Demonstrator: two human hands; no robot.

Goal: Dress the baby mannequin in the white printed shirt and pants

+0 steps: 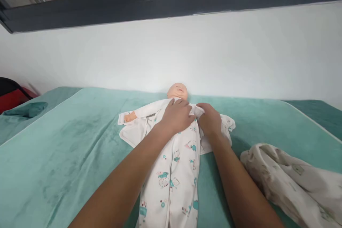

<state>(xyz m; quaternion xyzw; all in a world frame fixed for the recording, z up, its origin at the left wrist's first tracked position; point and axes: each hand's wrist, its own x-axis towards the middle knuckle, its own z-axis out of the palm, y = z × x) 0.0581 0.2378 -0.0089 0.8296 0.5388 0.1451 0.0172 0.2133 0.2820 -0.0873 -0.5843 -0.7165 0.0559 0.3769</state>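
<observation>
A baby doll [178, 91] lies on its back, its head toward the wall. White baby pants [171, 181] with animal prints cover its legs and reach up its body. Beneath the doll a white baby shirt [133, 132] is spread out on both sides, and one doll hand [130, 117] rests by its left sleeve. My left hand [177, 114] lies across the doll's chest, fingers extended and thumb apart. Beside it, at the doll's shoulder, my right hand [210, 120] is closed on white cloth of the shirt. My right hand hides the doll's other arm.
Teal padded bedding [66, 142] lies under everything. A crumpled cream printed cloth [291, 178] sits at the right, close to my right forearm. The white wall [171, 53] rises right behind the doll's head. A red and black item [13, 96] is at the far left.
</observation>
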